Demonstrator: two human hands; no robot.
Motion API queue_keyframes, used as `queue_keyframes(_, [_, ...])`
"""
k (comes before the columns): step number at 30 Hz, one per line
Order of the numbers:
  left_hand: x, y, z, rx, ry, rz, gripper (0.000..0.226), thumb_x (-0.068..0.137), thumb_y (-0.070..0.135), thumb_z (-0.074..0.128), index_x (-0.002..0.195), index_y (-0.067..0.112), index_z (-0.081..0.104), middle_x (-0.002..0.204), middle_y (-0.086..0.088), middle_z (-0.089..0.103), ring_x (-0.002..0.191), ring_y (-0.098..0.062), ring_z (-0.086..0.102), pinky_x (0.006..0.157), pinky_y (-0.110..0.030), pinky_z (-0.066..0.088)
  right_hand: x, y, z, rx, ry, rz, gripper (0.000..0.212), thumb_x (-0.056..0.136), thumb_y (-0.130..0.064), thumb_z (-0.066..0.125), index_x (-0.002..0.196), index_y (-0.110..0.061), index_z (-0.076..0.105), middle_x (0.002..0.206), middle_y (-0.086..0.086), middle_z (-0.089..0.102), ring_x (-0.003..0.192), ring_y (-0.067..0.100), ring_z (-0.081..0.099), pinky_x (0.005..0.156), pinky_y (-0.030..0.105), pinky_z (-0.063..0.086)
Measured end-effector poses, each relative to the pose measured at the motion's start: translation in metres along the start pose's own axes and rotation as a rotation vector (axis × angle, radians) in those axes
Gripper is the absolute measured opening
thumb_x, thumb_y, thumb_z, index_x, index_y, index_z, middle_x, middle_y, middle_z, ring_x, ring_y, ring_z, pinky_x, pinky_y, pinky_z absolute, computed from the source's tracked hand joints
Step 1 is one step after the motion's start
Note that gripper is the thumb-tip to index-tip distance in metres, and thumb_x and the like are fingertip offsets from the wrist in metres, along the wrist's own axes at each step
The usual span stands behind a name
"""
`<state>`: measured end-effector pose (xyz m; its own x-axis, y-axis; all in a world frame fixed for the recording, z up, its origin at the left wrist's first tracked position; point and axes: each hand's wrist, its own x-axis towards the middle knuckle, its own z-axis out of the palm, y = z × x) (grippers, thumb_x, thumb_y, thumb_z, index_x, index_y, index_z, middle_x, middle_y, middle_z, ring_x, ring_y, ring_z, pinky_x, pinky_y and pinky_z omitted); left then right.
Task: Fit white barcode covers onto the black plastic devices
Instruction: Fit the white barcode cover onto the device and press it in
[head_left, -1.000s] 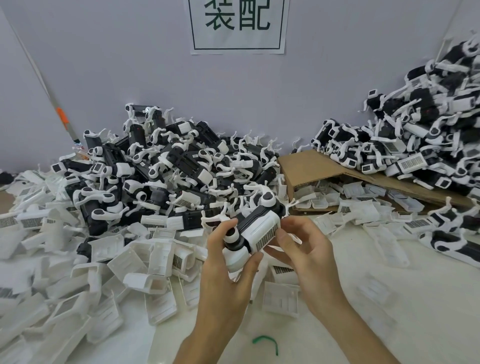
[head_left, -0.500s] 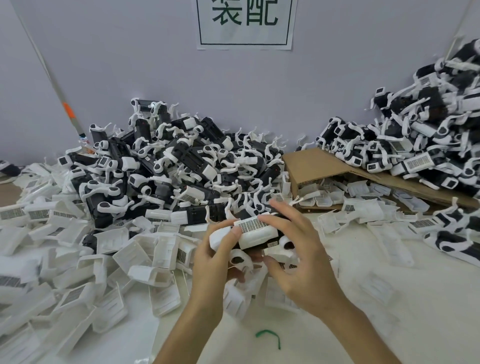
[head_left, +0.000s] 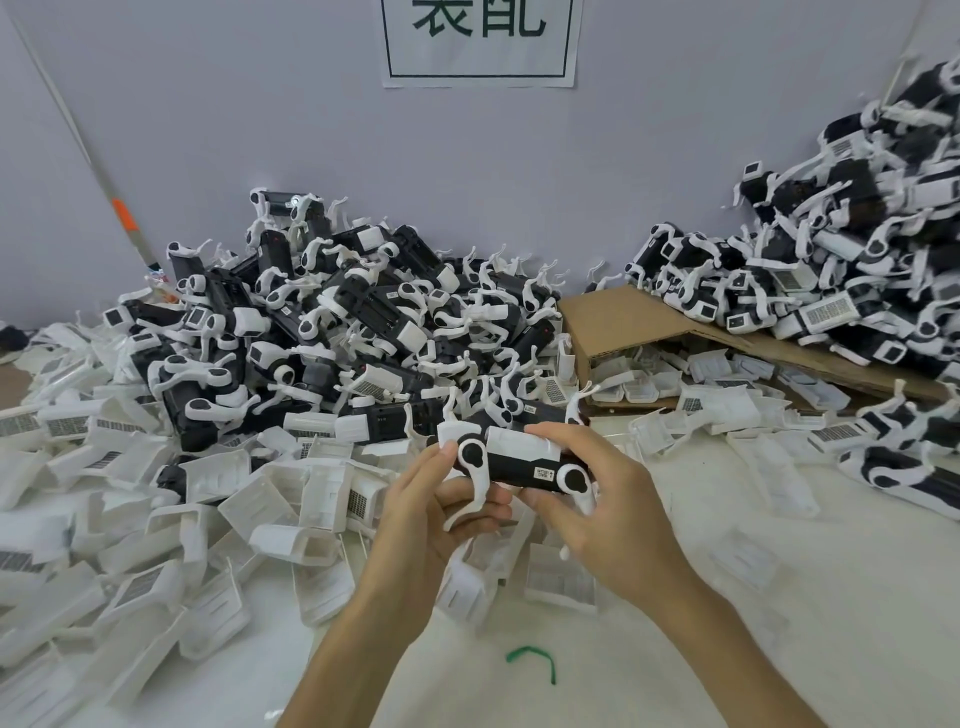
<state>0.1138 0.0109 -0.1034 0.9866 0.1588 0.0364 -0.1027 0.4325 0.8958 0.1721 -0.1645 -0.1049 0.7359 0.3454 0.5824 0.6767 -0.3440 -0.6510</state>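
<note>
Left hand (head_left: 431, 512) is gripping the left end of the black device (head_left: 511, 466), fingers curled under it, thumb up by the round white-ringed pivot. Right hand (head_left: 608, 514) is gripping the right end, fingers arching over the top onto the white barcode cover (head_left: 519, 442), thumb below. Device is being held level above the table (head_left: 779, 639), just in front of the middle heap.

Cover is sitting along the top edge; can't tell if it's fully clicked in. My read: the seating step is finishing. To do it well:
- press evenly along the cover's length while the left hand is bracing from below
- check both ends are flush
- keep fingers off the thin white clip arms hanging under the body, which are looking easy to snag

Around:
- heap of devices (head_left: 337, 332) sitting behind the hands
- loose covers (head_left: 218, 499) spreading left and underneath
- covered units (head_left: 831, 301) piling on the cardboard (head_left: 623, 317) at right
- green tie (head_left: 530, 661) lying near

Nothing is blocking the hands. The clutter below is crowding any set-down spot.
</note>
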Motion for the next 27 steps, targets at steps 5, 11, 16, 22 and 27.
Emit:
queue_keyframes(5, [-0.001,-0.001,0.003,-0.006,0.003,0.032,0.049,0.084,0.041,0.061,0.114,0.002,0.063,0.070,-0.018,0.062,0.065,-0.024,0.061,0.061,-0.028,0.055,0.001,0.002,0.000,-0.071,-0.024,-0.076,0.047,0.084,-0.018,0.080,0.127,-0.027,0.064,0.113,-0.021,0.063,0.110,0.004,0.057,0.092,0.022,0.046])
queue_keyframes(11, [-0.002,-0.006,0.006,0.078,0.030,0.046,0.058,0.086,0.051,0.062,0.111,-0.001,0.060,0.079,-0.024,0.068,0.071,-0.032,0.067,0.063,-0.031,0.056,0.002,0.003,-0.003,-0.014,-0.041,-0.082,0.045,0.082,-0.009,0.081,0.124,-0.020,0.069,0.111,-0.020,0.062,0.105,0.004,0.062,0.088,0.013,0.045])
queue_keyframes(16, [-0.001,-0.012,0.010,0.163,0.152,0.130,0.048,0.079,0.049,0.079,0.112,0.017,0.066,0.099,-0.014,0.074,0.084,-0.024,0.071,0.065,-0.024,0.056,0.000,-0.006,0.004,-0.030,0.017,-0.151,0.051,0.072,-0.005,0.086,0.117,-0.024,0.072,0.120,-0.012,0.061,0.113,0.009,0.060,0.095,0.033,0.052])
queue_keyframes(22, [-0.003,-0.014,0.009,0.259,0.126,0.286,0.041,0.074,0.027,0.072,0.115,0.029,0.065,0.084,0.009,0.067,0.079,-0.003,0.062,0.065,-0.013,0.050,-0.003,-0.015,0.004,0.109,-0.125,-0.106,0.036,0.080,-0.035,0.073,0.112,-0.034,0.058,0.120,-0.018,0.060,0.119,0.010,0.055,0.097,0.026,0.043])
queue_keyframes(27, [-0.002,-0.016,0.007,0.286,0.153,0.358,0.039,0.076,0.029,0.072,0.115,0.028,0.065,0.090,0.006,0.070,0.084,-0.007,0.065,0.071,-0.017,0.051,-0.002,-0.017,0.004,0.039,-0.109,-0.136,0.032,0.083,-0.030,0.074,0.113,-0.034,0.062,0.111,-0.020,0.063,0.110,0.007,0.057,0.092,0.030,0.046])
